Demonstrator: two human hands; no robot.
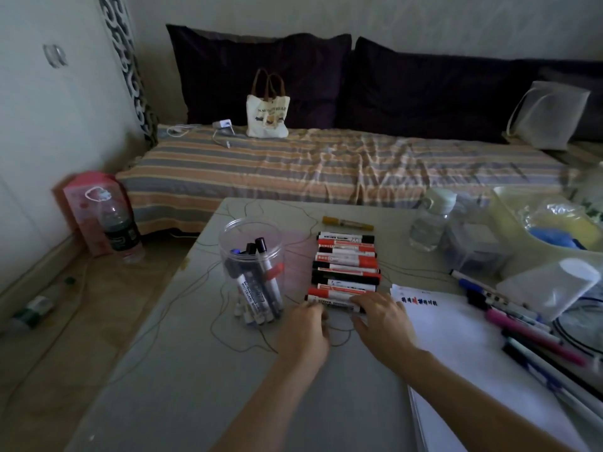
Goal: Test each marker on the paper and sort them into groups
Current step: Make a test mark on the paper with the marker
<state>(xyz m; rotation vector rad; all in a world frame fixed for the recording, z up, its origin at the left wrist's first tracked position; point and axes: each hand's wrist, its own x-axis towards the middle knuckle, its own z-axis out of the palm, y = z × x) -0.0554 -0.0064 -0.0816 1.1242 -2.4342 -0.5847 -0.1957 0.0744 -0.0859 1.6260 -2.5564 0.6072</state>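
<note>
A row of several red and black markers lies side by side on the grey table. My left hand and my right hand hold the two ends of the nearest black marker at the row's front edge. A clear jar with several upright markers stands to the left. A yellow marker lies alone behind the row. The white paper with red and blue test marks lies to the right. More markers, pink, blue and black, lie at the paper's right edge.
A clear water bottle, plastic boxes and a yellow bin crowd the table's back right. A striped bed with a tote bag lies beyond. A pink box and bottles stand on the floor at left.
</note>
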